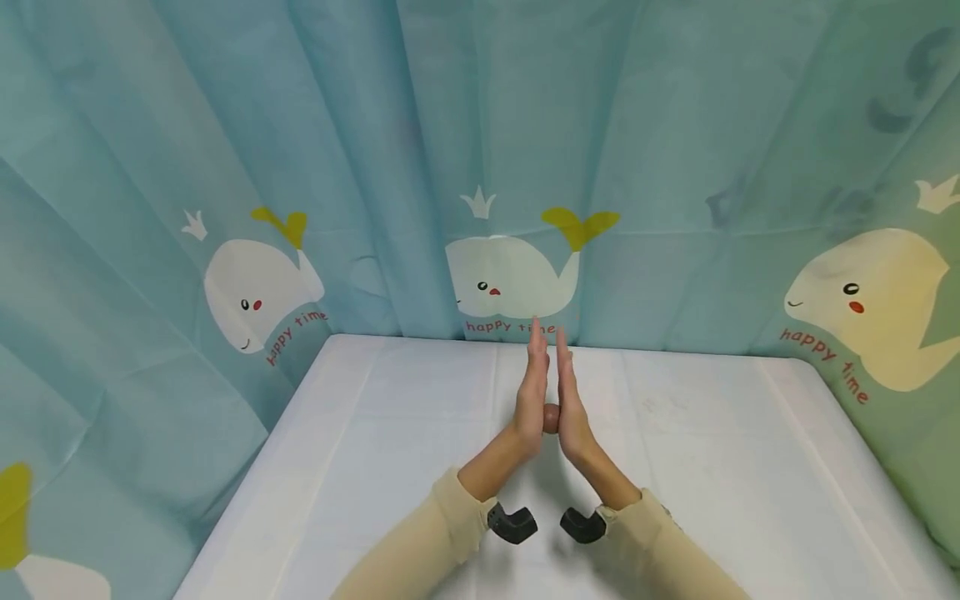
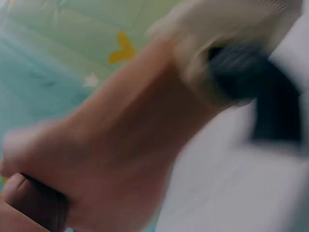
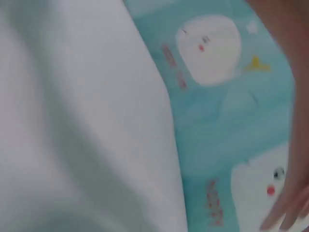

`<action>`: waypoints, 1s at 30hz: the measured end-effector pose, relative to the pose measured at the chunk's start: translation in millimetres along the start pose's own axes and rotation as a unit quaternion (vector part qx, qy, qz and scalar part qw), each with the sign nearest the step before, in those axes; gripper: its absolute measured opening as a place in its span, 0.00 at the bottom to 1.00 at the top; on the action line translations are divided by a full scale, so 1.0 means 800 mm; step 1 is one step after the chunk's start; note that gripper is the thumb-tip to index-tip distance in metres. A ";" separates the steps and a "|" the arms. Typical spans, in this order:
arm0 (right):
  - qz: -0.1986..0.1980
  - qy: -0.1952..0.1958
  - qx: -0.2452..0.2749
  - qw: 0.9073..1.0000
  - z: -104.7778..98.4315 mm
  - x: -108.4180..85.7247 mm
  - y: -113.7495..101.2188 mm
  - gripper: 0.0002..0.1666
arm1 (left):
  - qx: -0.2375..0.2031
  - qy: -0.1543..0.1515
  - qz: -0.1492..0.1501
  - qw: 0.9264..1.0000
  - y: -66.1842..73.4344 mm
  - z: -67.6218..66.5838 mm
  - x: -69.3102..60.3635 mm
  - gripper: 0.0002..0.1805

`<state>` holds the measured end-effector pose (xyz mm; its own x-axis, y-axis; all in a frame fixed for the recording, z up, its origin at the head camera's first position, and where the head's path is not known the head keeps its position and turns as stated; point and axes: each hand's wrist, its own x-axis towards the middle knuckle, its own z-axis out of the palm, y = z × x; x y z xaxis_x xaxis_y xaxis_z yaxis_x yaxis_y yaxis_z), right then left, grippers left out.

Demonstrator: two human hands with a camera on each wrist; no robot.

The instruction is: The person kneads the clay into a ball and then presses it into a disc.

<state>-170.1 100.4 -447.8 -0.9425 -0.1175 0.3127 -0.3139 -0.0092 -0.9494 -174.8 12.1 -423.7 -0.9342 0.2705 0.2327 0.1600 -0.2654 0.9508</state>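
In the head view, the left hand [image 1: 532, 396] and right hand [image 1: 573, 417] stand upright with palms facing. Their fingers are straight and point toward the curtain. A small, round brown ball [image 1: 551, 418] is held between the lower palms, touching both, while a narrow gap shows between the hands above it. The left wrist view has a blurred forearm and the brown ball [image 2: 42, 202] at lower left, partly covered by skin. Along the right edge of the right wrist view are part of an arm and some fingers; the ball is not visible there.
A white-covered table [image 1: 420, 417] lies beneath the hands. Behind it hangs a blue-green curtain [image 1: 660, 167] printed with white whales. Black wrist devices [image 1: 512, 525] sit at the cuffs of the beige sleeves [image 1: 420, 542].
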 end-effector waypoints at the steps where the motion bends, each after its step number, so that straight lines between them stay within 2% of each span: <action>1: 0.001 -0.006 0.004 1.000 0.004 -0.007 -0.002 0.32 | 0.002 0.002 0.001 1.000 0.001 -0.003 0.004 0.35; 4: -0.019 -0.017 0.012 1.000 0.012 -0.019 -0.017 0.32 | 0.030 -0.002 0.018 0.999 -0.003 -0.009 0.013 0.33; 5: -0.032 -0.017 0.015 0.999 0.013 -0.019 -0.024 0.33 | 0.047 -0.009 0.033 0.998 -0.007 -0.010 0.015 0.33; 7: -0.052 -0.008 0.022 0.998 0.009 -0.014 -0.036 0.33 | 0.066 -0.028 0.043 0.997 -0.014 -0.008 0.012 0.32; 9: -0.058 0.004 0.020 0.998 0.001 -0.002 -0.040 0.33 | 0.062 -0.044 0.039 0.996 -0.019 -0.002 0.005 0.32; 11: -0.058 0.016 0.013 0.998 -0.008 0.010 -0.035 0.33 | 0.041 -0.047 0.029 0.998 -0.018 0.005 -0.005 0.33; 14: -0.043 0.029 -0.005 0.999 -0.017 0.016 -0.017 0.32 | -0.013 -0.028 -0.009 0.999 -0.005 0.012 -0.015 0.34; 16: -0.040 0.032 -0.031 0.998 -0.014 0.010 -0.005 0.32 | -0.039 -0.006 -0.033 0.999 0.004 0.011 -0.014 0.35; 18: -0.050 0.032 -0.055 0.997 -0.004 -0.004 -0.002 0.33 | -0.043 0.009 -0.034 0.998 0.006 0.006 -0.007 0.35; 21: -0.093 0.021 -0.083 0.992 0.015 -0.025 -0.012 0.34 | -0.010 0.036 -0.009 0.999 -0.001 -0.004 0.007 0.34; 23: -0.123 0.016 -0.088 0.988 0.023 -0.030 -0.023 0.33 | 0.002 0.048 0.008 0.999 -0.009 -0.006 0.013 0.33; 24: -0.130 0.014 -0.089 0.987 0.023 -0.030 -0.026 0.34 | 0.003 0.052 0.006 0.999 -0.011 -0.005 0.012 0.32; 27: -0.121 0.028 -0.091 0.988 0.013 -0.016 -0.022 0.34 | 0.006 0.041 -0.006 0.999 -0.011 0.004 0.003 0.33; 30: -0.080 0.059 -0.057 0.993 0.000 -0.003 -0.001 0.34 | 0.016 0.007 0.005 1.000 -0.004 0.015 -0.008 0.35</action>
<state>-167.3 100.8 -447.9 -0.8844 -0.0059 0.4666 -0.4650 0.0959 -0.8801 -165.8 22.2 -425.8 -0.9366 0.2557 0.2397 0.1796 -0.2373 0.9547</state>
